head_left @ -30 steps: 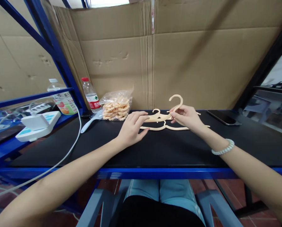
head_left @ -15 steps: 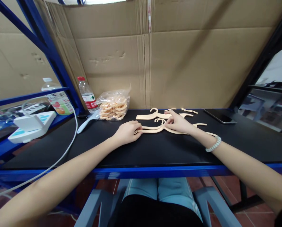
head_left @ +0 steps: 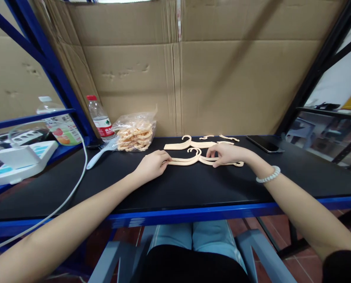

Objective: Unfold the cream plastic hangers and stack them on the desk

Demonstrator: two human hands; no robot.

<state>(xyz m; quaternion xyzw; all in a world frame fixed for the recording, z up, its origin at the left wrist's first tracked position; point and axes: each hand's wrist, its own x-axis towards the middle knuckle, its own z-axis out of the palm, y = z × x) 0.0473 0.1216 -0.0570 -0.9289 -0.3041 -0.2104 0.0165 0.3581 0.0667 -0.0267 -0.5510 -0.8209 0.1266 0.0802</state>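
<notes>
Two cream plastic hangers (head_left: pixel 184 162) lie nearly one on top of the other on the black tabletop, hooks pointing away from me. My left hand (head_left: pixel 153 165) pinches their left end between thumb and fingers. Over their right arms is my right hand (head_left: pixel 226 154), its thumb and fingers curled around them; the hand hides part of those arms. Just behind lie more cream hangers (head_left: pixel 177 146), stacked, with a hook showing. Two small loose cream pieces, a short one (head_left: pixel 206 137) and a longer one (head_left: pixel 228 138), rest at the back of the table.
A phone (head_left: pixel 265 144) lies at the right rear. Left of the hangers are a clear bag of cream pieces (head_left: pixel 135 134), a light-blue-handled brush (head_left: pixel 100 154) and a red-capped bottle (head_left: pixel 102 122). A white cable (head_left: pixel 78 184) crosses the left side. Cardboard (head_left: pixel 134 78) stands behind.
My right hand has moved from near the hooks out along the right arms. Those arms, spread apart before, now lie close together. My left hand stays at the left end.
</notes>
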